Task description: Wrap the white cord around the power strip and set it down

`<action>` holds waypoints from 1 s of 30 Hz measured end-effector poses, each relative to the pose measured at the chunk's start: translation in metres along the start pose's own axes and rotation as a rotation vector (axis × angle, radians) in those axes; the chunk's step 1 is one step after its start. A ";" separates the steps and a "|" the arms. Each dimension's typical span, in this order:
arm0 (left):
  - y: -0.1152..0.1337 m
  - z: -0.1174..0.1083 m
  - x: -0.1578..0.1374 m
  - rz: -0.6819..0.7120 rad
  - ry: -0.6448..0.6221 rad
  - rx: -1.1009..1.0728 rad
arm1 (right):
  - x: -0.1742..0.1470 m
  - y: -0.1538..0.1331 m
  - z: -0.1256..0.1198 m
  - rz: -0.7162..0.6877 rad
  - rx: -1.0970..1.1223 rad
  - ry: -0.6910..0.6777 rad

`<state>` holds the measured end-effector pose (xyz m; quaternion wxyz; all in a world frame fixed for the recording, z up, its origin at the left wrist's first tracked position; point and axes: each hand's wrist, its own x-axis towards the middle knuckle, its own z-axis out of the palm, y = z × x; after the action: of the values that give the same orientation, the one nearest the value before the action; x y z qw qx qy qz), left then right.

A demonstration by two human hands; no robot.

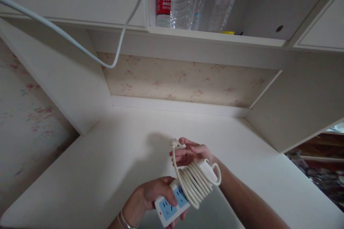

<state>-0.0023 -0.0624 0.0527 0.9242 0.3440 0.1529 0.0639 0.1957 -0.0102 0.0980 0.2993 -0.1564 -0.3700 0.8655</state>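
A white power strip (167,209) with blue socket faces is gripped near its lower end by my left hand (158,191), the thumb lying across the sockets. Its white cord (196,184) is wound in several turns around the upper half, with one loop sticking out at the right end. From the coil a length of cord runs up to the plug (174,143). My right hand (192,152) is behind the strip's upper end and beside the plug, its fingers apart and loosely curved. Whether it touches the plug or the strip I cannot tell.
Below lies a white desk top (129,139), with a side panel at each end. Several plastic bottles (185,0) stand on the shelf (215,35) above. A white cable (80,46) hangs across the upper left. Dark, cluttered things (319,171) show past the right edge.
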 end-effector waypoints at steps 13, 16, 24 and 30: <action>-0.011 -0.026 -0.023 0.262 0.072 -0.127 | -0.023 -0.071 0.003 -0.483 -0.269 0.712; -0.004 -0.036 -0.040 0.120 0.051 0.028 | -0.038 -0.091 -0.030 -0.692 -0.247 0.929; 0.025 -0.055 -0.098 -0.063 0.586 0.490 | -0.113 -0.144 -0.099 -1.131 -0.114 1.325; 0.036 -0.069 -0.140 -0.041 0.411 0.524 | -0.166 -0.147 -0.121 -1.209 -0.043 1.591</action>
<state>-0.1578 -0.0238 0.0607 0.7554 0.5467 0.3541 0.0720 0.4426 0.0315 0.1320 0.8470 -0.4814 -0.0950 0.2045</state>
